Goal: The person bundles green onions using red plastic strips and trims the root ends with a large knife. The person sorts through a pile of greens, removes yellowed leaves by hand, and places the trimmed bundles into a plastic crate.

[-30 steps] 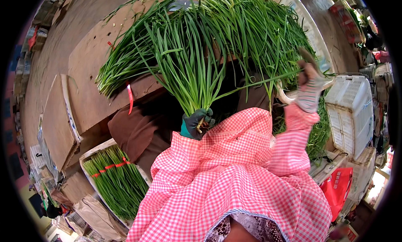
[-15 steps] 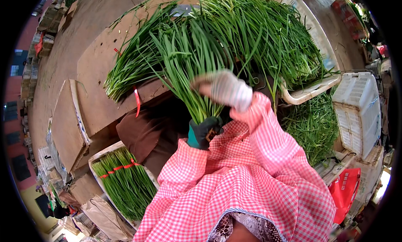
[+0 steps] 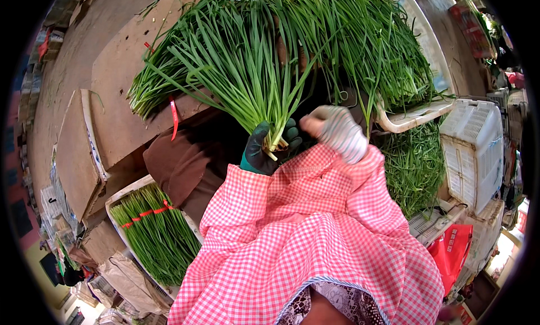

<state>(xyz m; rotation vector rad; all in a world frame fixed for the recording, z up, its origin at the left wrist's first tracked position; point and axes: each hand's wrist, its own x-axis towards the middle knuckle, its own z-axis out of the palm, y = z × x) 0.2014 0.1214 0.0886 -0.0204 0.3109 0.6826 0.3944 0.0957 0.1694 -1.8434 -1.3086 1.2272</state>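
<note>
My left hand (image 3: pixel 263 147), in a dark green and black glove, holds a bunch of green chives (image 3: pixel 247 80) near the pale stem ends. Its thumb is on one side of the stems and its fingers on the other. The leaves fan out upward over a pile of chives (image 3: pixel 163 80) on the board. Just right of the stem ends is my right hand (image 3: pixel 336 128), in a striped whitish glove with bare fingertips. It is apart from the bunch, and motion blurs its fingers.
A white crate (image 3: pixel 413 116) heaped with loose chives (image 3: pixel 360 49) stands at the upper right. More greens (image 3: pixel 413 167) lie below it, beside a stacked white crate (image 3: pixel 471 150). At lower left, chives tied with red bands (image 3: pixel 154 229) fill another crate. A red tag (image 3: pixel 174 121) hangs off the board (image 3: pixel 121 111).
My right hand has moved off the leaves, down and right. The bunch has spread wider, its stem ends now showing, and my left hand's grip has loosened around them.
</note>
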